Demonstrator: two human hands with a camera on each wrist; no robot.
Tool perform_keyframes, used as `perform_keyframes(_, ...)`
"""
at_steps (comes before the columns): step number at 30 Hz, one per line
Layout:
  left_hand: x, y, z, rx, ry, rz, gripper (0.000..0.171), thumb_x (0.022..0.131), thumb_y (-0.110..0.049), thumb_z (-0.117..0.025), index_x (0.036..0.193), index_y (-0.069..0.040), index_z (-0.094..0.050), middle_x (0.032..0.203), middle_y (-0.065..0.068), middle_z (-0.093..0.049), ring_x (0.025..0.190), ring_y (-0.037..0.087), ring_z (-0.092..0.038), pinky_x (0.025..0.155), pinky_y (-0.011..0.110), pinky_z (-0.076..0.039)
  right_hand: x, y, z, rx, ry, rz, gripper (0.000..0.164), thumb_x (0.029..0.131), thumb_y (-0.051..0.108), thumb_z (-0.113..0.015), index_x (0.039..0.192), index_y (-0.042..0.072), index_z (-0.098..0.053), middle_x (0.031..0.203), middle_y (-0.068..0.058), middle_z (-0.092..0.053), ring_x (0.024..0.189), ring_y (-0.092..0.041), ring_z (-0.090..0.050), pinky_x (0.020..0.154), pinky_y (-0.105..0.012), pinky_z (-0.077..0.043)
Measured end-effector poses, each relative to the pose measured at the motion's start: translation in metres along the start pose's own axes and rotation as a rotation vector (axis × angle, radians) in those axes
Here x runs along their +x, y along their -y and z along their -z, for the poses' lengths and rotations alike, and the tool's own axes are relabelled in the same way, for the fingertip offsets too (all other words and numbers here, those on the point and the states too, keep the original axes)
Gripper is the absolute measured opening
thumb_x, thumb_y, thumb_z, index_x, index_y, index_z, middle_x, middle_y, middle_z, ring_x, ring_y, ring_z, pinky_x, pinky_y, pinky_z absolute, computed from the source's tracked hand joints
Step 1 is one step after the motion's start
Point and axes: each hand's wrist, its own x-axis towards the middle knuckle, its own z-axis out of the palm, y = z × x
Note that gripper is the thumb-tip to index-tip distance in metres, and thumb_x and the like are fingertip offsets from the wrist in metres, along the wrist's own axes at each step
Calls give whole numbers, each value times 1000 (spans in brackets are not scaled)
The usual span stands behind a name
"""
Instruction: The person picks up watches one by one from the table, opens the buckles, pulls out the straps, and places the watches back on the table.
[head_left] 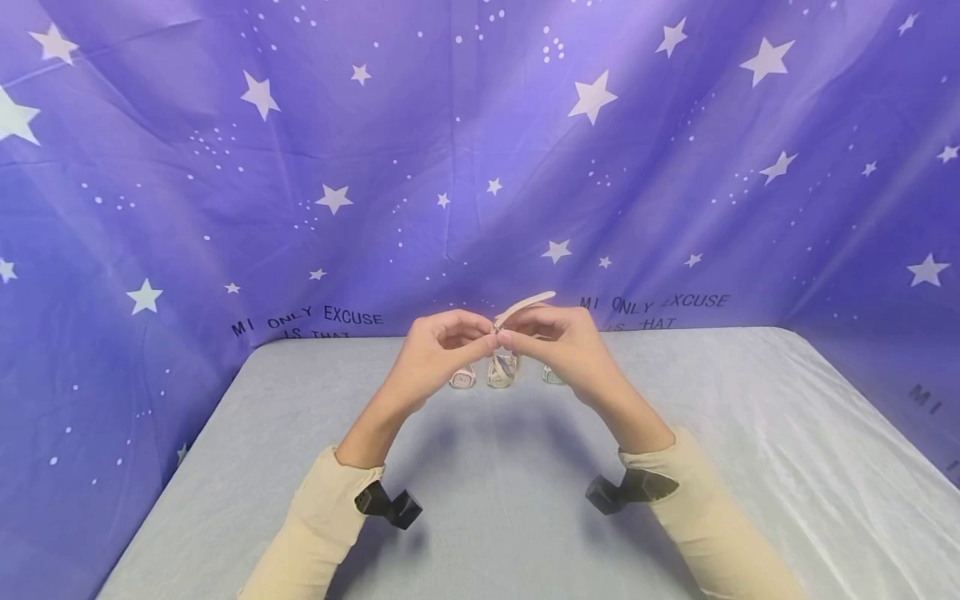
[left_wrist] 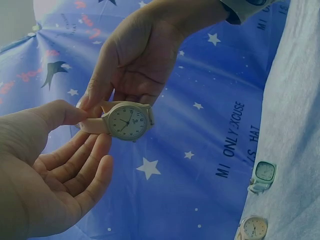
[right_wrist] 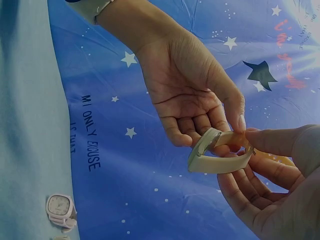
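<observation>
A cream wristwatch (left_wrist: 129,121) with a round white dial hangs between the two hands, lifted above the table. Its strap is bent round into a loop, and in the head view the loose strap end (head_left: 531,305) sticks up to the right. My left hand (head_left: 442,346) pinches the strap between thumb and fingers. Thumb to thumb with it, my right hand (head_left: 570,346) pinches the strap where its ends meet; fingertips partly cover the buckle area. In the right wrist view the strap loop (right_wrist: 222,164) shows from the side.
A pink square watch (head_left: 462,379) and a mint green one (left_wrist: 264,171) lie near the back of the grey cloth-covered table (head_left: 480,500), with a cream-dialled watch (left_wrist: 254,227) between them. Behind the table hangs a purple star-print curtain (head_left: 450,167).
</observation>
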Motion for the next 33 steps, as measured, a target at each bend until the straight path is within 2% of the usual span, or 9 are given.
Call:
perform_keyframes(8, -1, -2, 0, 1, -14, 20, 21, 92, -13, -75, 109, -1, -72, 106, 15, -76, 87, 16, -72, 88, 36, -60, 1, 1, -2, 62, -10, -35, 22, 90, 10, -76, 109, -1, -75, 106, -16, -77, 87, -18, -73, 81, -36, -62)
perform_keyframes(11, -1, -3, 0, -2, -20, 14, 21, 92, -12, -74, 109, -1, -72, 105, 15, -75, 89, 23, -72, 87, 35, -60, 1, 0, -3, 88, -18, -37, 23, 90, 9, -76, 111, -2, -74, 107, -15, -77, 88, -16, -74, 81, -33, -62)
perform_keyframes(15, 0, -3, 1, -4, -24, 8, 21, 92, -12, -74, 109, -1, -72, 105, 15, -75, 92, 31, -72, 86, 35, -61, 1, 0, -3, 110, -29, -46, 24, 90, 10, -77, 111, -1, -74, 107, -14, -77, 88, -17, -74, 82, -35, -62)
perform_keyframes(22, 0, -4, 2, -10, -17, 7, 20, 92, -12, -75, 108, -1, -72, 103, 15, -76, 86, 18, -72, 86, 36, -61, 1, 1, -1, 102, -62, -73, 26, 89, 12, -78, 111, 0, -74, 104, -11, -77, 87, -18, -74, 81, -32, -62)
perform_keyframes(27, 0, -4, 2, 14, -12, 6, 18, 91, -12, -75, 107, -2, -73, 101, 14, -75, 85, 18, -71, 84, 35, -60, 1, 0, 1, 75, -68, -75, 25, 89, 13, -78, 110, 1, -74, 103, -10, -77, 86, -16, -73, 81, -32, -61)
perform_keyframes(33, -1, -2, 3, 48, 14, -25, 19, 93, -13, -74, 109, -4, -73, 101, 12, -75, 89, 18, -70, 86, 37, -59, 0, 2, -1, 74, -68, -47, 23, 88, 10, -79, 108, -1, -74, 100, -11, -77, 85, -17, -73, 80, -31, -61)
